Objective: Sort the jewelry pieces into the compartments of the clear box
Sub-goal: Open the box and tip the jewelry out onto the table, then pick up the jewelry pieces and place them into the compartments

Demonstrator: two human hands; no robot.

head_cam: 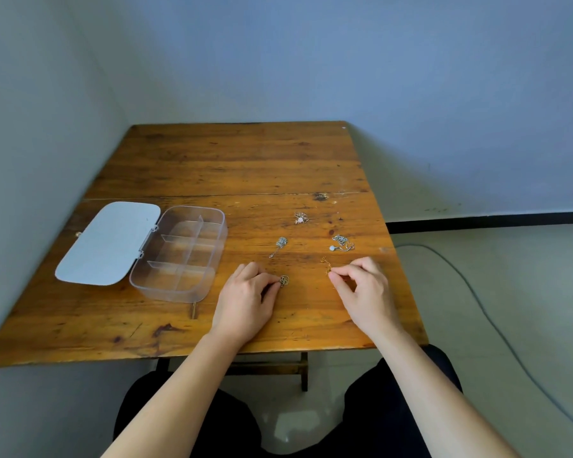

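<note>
The clear box point(220, 236) lies open on the left of the wooden table point(232, 160), its several compartments holding nothing and its lid point(108, 242) flipped out to the left. My left hand point(245, 299) pinches a small dark chain piece point(284, 280) against the tabletop. My right hand point(364, 289) pinches one end of a gold chain point(326, 264). Farther back lie a silver chain point(279, 245), a silver necklace with a round pale pendant point(342, 243) and a pinkish piece point(300, 218).
The table stands in a corner, with walls at the left and back. Its right edge drops to a pale floor where a grey cable point(497, 328) runs. My dark-clothed legs are below the near edge.
</note>
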